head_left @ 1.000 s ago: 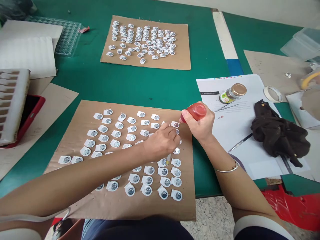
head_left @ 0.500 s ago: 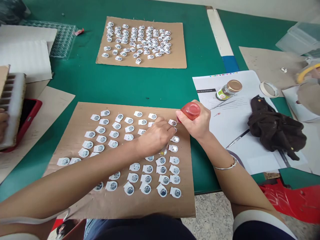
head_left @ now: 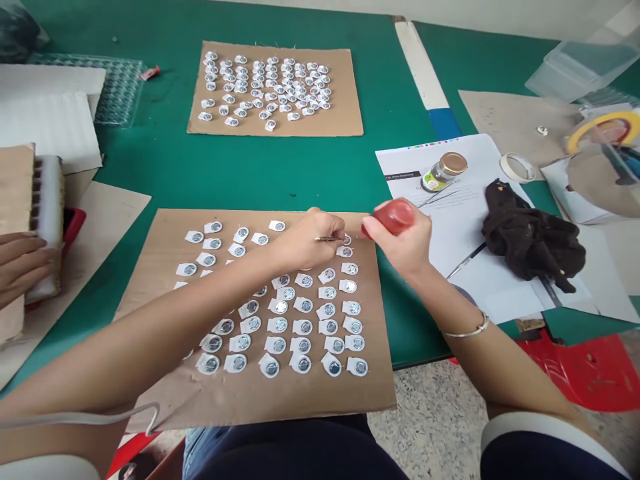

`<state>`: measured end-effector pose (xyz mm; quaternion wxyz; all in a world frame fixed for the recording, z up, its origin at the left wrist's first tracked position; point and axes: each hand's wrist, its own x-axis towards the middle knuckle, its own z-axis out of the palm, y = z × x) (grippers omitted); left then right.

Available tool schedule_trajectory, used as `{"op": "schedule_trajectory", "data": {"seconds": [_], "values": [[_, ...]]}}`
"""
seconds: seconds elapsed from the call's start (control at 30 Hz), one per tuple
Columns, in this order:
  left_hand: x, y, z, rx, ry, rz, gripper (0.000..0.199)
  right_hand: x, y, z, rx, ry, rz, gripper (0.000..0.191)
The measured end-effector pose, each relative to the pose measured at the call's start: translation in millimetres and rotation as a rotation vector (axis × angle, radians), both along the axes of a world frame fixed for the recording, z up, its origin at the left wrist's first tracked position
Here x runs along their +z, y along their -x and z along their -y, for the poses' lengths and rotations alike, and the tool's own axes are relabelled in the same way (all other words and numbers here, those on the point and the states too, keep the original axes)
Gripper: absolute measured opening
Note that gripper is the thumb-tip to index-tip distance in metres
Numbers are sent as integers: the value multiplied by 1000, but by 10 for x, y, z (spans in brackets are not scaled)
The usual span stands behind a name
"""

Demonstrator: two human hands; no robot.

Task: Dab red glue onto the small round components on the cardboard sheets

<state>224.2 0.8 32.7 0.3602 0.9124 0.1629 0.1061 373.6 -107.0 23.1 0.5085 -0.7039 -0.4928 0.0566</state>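
red bottle tilted, thin tweezers level

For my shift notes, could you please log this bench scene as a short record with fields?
Left hand: pinches thin metal tweezers over the top right of the near brown cardboard sheet
Right hand: grip closed round a small red squeeze bottle, tip towards the tweezers
Near sheet: rows of small white tabs with round metal discs
Far cardboard sheet: more of the same tabs
Right of sheet: white papers, gold-lidded glass jar, dark brown cloth
Left edge: another person's hand
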Motion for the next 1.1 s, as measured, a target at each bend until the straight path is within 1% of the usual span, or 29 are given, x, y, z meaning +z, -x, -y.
{"op": "schedule_trajectory", "data": {"seconds": [0.07, 0.1, 0.17, 0.27, 0.33, 0.47, 0.67, 0.8, 1.1], "values": [[15, -26, -42, 24, 65, -32, 11, -8, 31, 132, -42, -38, -184, 27], [16, -34, -61, 33, 93, -42, 11, -32, 45, 194, -61, -61, -260, 30], [8, -41, -90, 49, 134, -61, 11, -108, 65, 297, -108, -97, -326, 37], [-9, -32, -106, 64, 163, -57, 12, -229, 80, 381, -157, -94, -290, 35], [-14, -22, -102, 70, 181, -39, 13, -266, 86, 396, -162, -81, -261, 31], [-6, -14, -89, 87, 205, -56, 14, -249, 94, 379, -169, -53, -222, 29], [31, -16, -67, 82, 185, -58, 13, -242, 86, 351, -165, 15, -190, 29], [47, -7, -51, 81, 192, -47, 12, -255, 90, 334, -161, 16, -184, 29], [25, 3, -63, 59, 162, -33, 16, -276, 102, 319, -137, 32, -186, 29]]}}
